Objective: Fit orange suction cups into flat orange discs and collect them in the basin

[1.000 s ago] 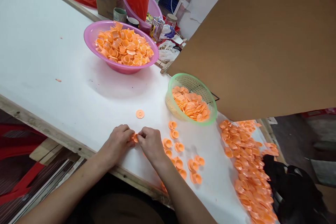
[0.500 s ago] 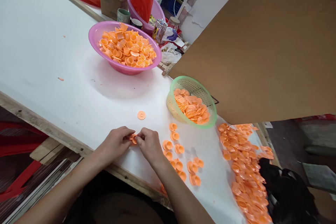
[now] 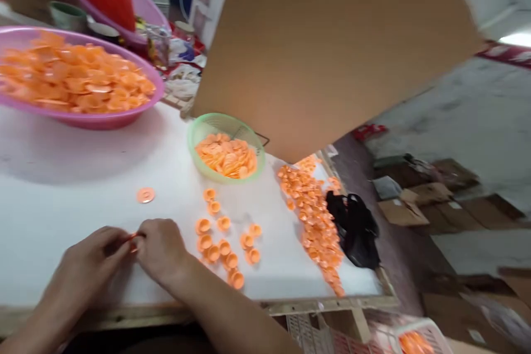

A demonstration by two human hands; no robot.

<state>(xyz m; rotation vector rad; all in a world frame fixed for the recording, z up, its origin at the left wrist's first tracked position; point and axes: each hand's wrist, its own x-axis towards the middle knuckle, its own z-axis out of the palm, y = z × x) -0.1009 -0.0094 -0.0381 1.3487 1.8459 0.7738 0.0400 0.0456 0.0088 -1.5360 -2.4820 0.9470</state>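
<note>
My left hand (image 3: 97, 257) and my right hand (image 3: 161, 246) meet over the white table near its front edge. Pinched between their fingertips is a small orange plastic piece (image 3: 133, 242), mostly hidden by the fingers. Just beyond them a flat orange disc (image 3: 145, 194) with a ring mark lies on the table. To the right of my hands stand several small orange cups on discs (image 3: 224, 246), in loose clusters. A green basket (image 3: 193, 146) behind them holds many orange discs. At the far left, a pink basin (image 3: 103, 120) is heaped with orange cups.
A big pile of orange pieces (image 3: 313, 227) covers the table's right part, beside a black bag (image 3: 357, 232). A large cardboard sheet (image 3: 315, 55) rises behind the basket. Cardboard boxes (image 3: 452, 207) lie on the floor at right.
The view has swung to the right, so everything on the table sits further left. Both hands still hold the orange piece together.
</note>
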